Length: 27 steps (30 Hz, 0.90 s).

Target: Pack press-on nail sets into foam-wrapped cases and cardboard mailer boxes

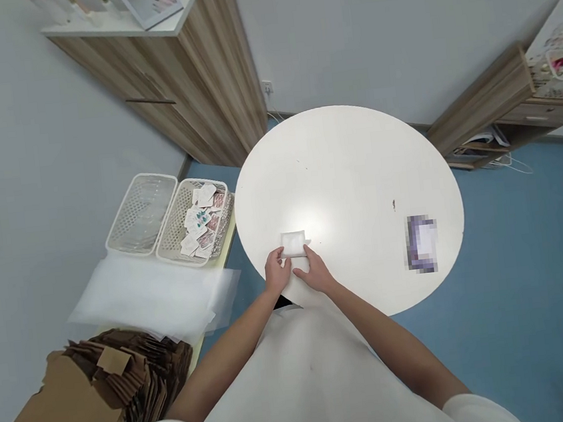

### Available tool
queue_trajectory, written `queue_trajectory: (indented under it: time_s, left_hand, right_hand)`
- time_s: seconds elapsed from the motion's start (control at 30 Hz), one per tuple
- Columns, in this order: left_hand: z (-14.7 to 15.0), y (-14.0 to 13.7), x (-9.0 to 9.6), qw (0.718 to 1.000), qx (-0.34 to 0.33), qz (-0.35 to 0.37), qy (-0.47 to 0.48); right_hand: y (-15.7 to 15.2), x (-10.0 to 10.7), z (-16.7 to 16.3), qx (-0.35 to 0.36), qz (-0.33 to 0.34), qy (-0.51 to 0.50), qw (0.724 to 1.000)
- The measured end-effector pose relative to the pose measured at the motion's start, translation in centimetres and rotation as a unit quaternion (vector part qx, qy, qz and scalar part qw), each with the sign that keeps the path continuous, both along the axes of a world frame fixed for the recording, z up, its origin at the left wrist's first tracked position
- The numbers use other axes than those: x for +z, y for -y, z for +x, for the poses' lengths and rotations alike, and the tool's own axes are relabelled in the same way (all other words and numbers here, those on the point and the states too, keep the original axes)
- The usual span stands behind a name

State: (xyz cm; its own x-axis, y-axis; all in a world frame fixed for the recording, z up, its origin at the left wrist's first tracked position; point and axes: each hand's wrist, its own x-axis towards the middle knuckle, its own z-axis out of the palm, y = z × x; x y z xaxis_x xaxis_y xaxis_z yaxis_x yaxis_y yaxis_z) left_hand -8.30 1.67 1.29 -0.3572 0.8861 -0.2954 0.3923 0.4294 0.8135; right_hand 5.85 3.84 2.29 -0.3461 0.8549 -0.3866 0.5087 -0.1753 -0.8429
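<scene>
On the near edge of the table lies a small white rectangular packet, flat and slightly translucent, like folded foam wrap. What it contains, if anything, I cannot make out. My left hand grips its left side, with the fingertips at the left edge and the thumb close to the lower edge. My right hand has its fingers at the right edge, and its thumb points inward just below the packet. A small pale flap sticks out at the right side near my right fingertips.
The packet rests on a round white table; a blurred purple-and-white item lies at its right. Left are an empty white basket, a basket of small cards, white foam sheets and stacked brown cardboard. Wooden cabinets stand behind.
</scene>
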Motion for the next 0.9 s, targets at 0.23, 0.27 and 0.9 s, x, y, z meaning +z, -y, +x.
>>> queue_trajectory:
  time_s: [0.23, 0.27, 0.9]
  left_hand:
    - [-6.4, -1.2, -0.4, 0.998, 0.049, 0.025, 0.027]
    - [-7.3, -1.5, -0.5, 0.998, 0.050, 0.027, 0.033]
    - [-13.4, -1.5, 0.3, 0.994, -0.052, 0.028, 0.089]
  right_hand:
    - [-2.6, -0.3, -7.2, 0.011, 0.002, -0.019, 1.000]
    - [-3.0, -0.3, -8.2, 0.006, 0.006, -0.016, 1.000]
    - [-3.4, -0.7, -13.2, -0.052, 0.054, 0.028, 0.997]
